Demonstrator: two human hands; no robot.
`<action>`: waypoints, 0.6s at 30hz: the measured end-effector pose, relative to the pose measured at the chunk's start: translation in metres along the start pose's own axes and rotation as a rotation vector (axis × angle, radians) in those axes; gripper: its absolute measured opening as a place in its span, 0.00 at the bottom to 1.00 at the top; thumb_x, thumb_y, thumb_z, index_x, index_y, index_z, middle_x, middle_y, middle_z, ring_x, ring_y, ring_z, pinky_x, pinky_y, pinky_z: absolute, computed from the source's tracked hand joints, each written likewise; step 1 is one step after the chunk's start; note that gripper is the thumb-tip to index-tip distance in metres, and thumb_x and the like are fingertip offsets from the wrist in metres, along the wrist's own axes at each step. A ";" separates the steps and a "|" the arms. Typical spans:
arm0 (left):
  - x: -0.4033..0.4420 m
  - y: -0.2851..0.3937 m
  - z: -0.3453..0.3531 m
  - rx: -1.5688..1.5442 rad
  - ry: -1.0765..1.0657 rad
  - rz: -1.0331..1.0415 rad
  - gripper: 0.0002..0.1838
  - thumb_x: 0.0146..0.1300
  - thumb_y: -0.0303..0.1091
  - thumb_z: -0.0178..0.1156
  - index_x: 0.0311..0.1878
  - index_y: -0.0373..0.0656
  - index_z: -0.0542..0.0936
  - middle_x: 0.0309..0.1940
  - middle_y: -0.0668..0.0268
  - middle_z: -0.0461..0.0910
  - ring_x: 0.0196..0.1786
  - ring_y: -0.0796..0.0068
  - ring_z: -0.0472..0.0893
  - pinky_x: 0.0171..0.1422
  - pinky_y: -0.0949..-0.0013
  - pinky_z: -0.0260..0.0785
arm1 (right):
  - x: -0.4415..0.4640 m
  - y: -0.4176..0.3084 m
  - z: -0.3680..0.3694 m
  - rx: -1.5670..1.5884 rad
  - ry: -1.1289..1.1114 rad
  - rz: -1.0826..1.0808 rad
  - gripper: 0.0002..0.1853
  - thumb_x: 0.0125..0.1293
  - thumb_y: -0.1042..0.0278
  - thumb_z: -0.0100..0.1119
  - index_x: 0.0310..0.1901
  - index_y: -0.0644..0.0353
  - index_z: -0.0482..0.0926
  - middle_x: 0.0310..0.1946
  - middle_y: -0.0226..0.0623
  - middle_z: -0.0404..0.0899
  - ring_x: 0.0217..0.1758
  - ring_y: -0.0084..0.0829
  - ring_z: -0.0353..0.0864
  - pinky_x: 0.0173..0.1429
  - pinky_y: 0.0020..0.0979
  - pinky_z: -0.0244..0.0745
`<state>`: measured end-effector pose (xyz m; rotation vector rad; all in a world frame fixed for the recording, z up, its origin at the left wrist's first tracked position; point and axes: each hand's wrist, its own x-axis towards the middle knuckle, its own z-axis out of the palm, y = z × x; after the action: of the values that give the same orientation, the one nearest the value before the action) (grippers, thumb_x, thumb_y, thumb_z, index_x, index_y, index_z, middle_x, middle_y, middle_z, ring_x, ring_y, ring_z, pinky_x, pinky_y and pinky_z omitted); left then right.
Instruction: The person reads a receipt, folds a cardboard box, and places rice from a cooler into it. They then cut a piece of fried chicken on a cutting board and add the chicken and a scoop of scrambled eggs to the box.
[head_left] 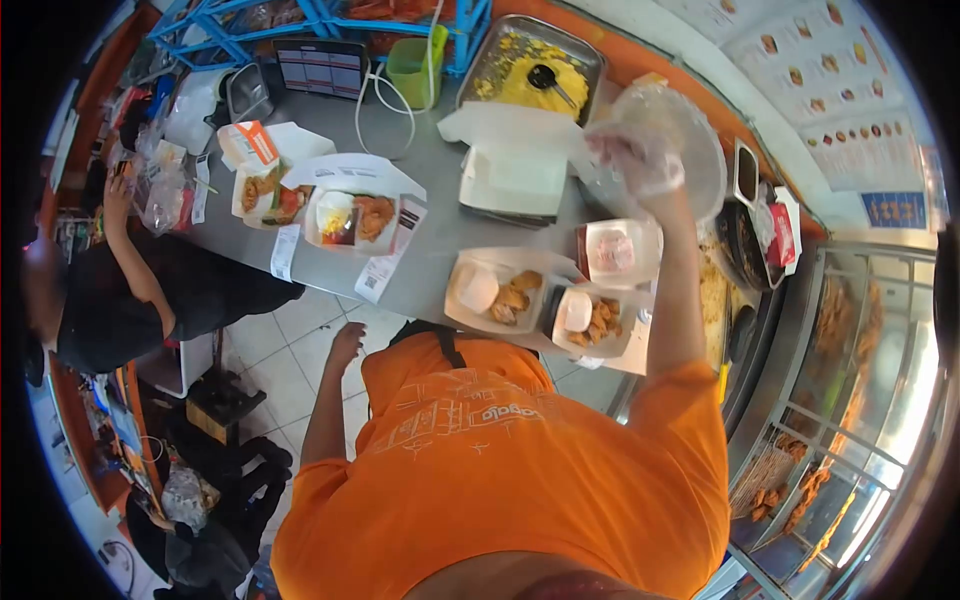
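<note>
My right hand, in what looks like a thin clear glove, reaches over a large clear plastic bowl or bag; its fingers are blurred, and I cannot make out anything in them. Left of it stands an open white takeaway box with a bare inside. Closer to me are a box with fried pieces and a white tub, a similar box, and a box with a round wrapped item. My left hand hangs off the counter beside my body, fingers loosely bent, with nothing visible in it.
A steel tray of yellow food with a dark ladle is at the back. Two filled boxes and receipts lie left on the counter. A tablet stands behind. A co-worker's arm is at left, a glass cabinet at right.
</note>
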<state>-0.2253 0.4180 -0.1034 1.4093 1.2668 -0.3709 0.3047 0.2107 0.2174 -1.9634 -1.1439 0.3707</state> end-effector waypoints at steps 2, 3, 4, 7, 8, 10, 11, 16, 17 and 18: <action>0.018 0.001 -0.033 -0.401 0.110 0.015 0.33 0.71 0.57 0.44 0.72 0.48 0.65 0.65 0.56 0.72 0.59 0.58 0.77 0.59 0.52 0.73 | 0.071 0.020 0.012 -0.048 -0.091 -0.058 0.15 0.63 0.77 0.50 0.47 0.62 0.85 0.39 0.43 0.87 0.41 0.33 0.85 0.47 0.31 0.79; 0.026 0.008 -0.043 -0.536 0.226 0.043 0.34 0.72 0.58 0.43 0.73 0.46 0.65 0.67 0.56 0.71 0.60 0.58 0.76 0.60 0.50 0.73 | 0.103 0.034 0.018 -0.108 -0.152 -0.026 0.15 0.63 0.76 0.51 0.48 0.62 0.85 0.41 0.45 0.87 0.43 0.36 0.86 0.49 0.34 0.79; 0.032 0.020 -0.054 -0.672 0.347 0.068 0.35 0.73 0.59 0.42 0.73 0.45 0.64 0.68 0.55 0.70 0.62 0.57 0.75 0.61 0.49 0.73 | 0.130 0.057 0.027 -0.293 -0.202 -0.059 0.15 0.63 0.75 0.52 0.49 0.63 0.84 0.43 0.47 0.86 0.46 0.40 0.85 0.52 0.36 0.78; 0.045 0.076 -0.074 -0.870 0.591 0.058 0.36 0.75 0.59 0.40 0.72 0.40 0.63 0.68 0.54 0.69 0.67 0.54 0.72 0.64 0.53 0.70 | 0.191 0.128 0.053 -0.824 -0.363 0.016 0.21 0.63 0.70 0.57 0.58 0.62 0.79 0.50 0.48 0.84 0.54 0.45 0.83 0.59 0.38 0.76; 0.060 0.083 -0.078 -0.878 0.606 0.065 0.36 0.75 0.59 0.40 0.72 0.40 0.63 0.68 0.54 0.69 0.67 0.54 0.72 0.64 0.53 0.70 | 0.208 0.174 0.064 -0.941 -0.403 0.018 0.22 0.64 0.71 0.55 0.60 0.61 0.78 0.51 0.49 0.83 0.56 0.47 0.82 0.61 0.40 0.75; 0.095 0.086 -0.078 -0.873 0.905 0.167 0.37 0.76 0.57 0.40 0.73 0.32 0.59 0.70 0.49 0.66 0.68 0.52 0.70 0.71 0.57 0.64 | 0.231 0.205 0.077 -1.049 -0.439 0.099 0.22 0.64 0.73 0.52 0.61 0.59 0.75 0.52 0.52 0.82 0.59 0.49 0.80 0.62 0.43 0.74; 0.101 0.090 -0.079 -0.955 0.953 0.203 0.39 0.77 0.56 0.40 0.74 0.28 0.54 0.72 0.45 0.60 0.71 0.50 0.66 0.75 0.59 0.57 | 0.232 0.203 0.084 -1.038 -0.440 0.179 0.22 0.64 0.73 0.51 0.61 0.59 0.74 0.52 0.53 0.82 0.59 0.49 0.80 0.63 0.44 0.74; 0.083 0.117 -0.072 -0.903 1.150 0.189 0.41 0.77 0.61 0.39 0.74 0.31 0.51 0.73 0.41 0.56 0.72 0.48 0.64 0.73 0.53 0.59 | 0.226 0.179 0.115 -0.996 -0.297 0.312 0.22 0.64 0.71 0.51 0.60 0.59 0.73 0.52 0.56 0.81 0.61 0.49 0.79 0.65 0.44 0.72; 0.079 0.120 -0.074 -0.864 1.178 0.180 0.40 0.77 0.61 0.39 0.73 0.33 0.51 0.72 0.40 0.56 0.71 0.48 0.64 0.72 0.52 0.60 | 0.230 0.184 0.115 -1.003 -0.428 0.263 0.22 0.65 0.70 0.51 0.61 0.61 0.73 0.54 0.57 0.80 0.61 0.49 0.78 0.65 0.44 0.72; 0.082 0.128 -0.074 -0.841 1.202 0.188 0.39 0.77 0.61 0.39 0.73 0.34 0.50 0.71 0.40 0.56 0.71 0.47 0.64 0.72 0.51 0.61 | 0.236 0.189 0.109 -1.014 -0.542 0.209 0.22 0.66 0.68 0.50 0.61 0.63 0.73 0.55 0.58 0.79 0.62 0.50 0.78 0.65 0.44 0.71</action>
<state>-0.1209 0.5484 -0.0815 0.9194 1.8466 1.2000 0.4782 0.4119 0.0374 -2.9955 -1.6750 0.5095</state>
